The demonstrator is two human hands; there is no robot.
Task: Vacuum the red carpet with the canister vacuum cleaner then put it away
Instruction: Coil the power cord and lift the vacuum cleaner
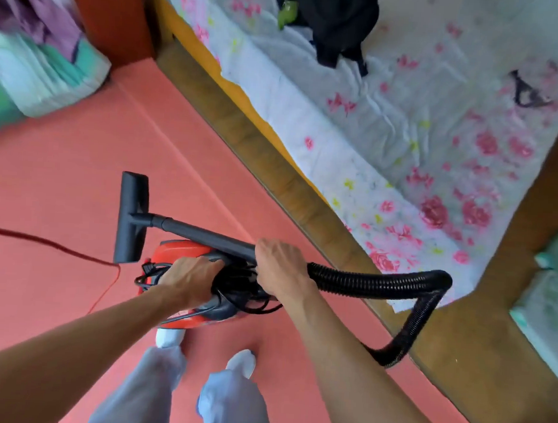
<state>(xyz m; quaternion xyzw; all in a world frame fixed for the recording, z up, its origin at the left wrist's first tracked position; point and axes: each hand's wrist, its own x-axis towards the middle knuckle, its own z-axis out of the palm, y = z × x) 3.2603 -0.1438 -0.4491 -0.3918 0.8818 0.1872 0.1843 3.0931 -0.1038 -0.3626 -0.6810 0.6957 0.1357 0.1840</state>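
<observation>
Head view: left hand (190, 281) clasps the vacuum (180, 254), right hand (278, 266) the wand (205, 236); the hanging hose (380, 283) could snag the bed (273, 165).

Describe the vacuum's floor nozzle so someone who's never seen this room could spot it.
Over the red carpet beside the flowered bed, the left hand holds a red canister vacuum. From the right hand a straight black tube leads to the floor nozzle: a flat black bar, unlike the ribbed hose.
</observation>
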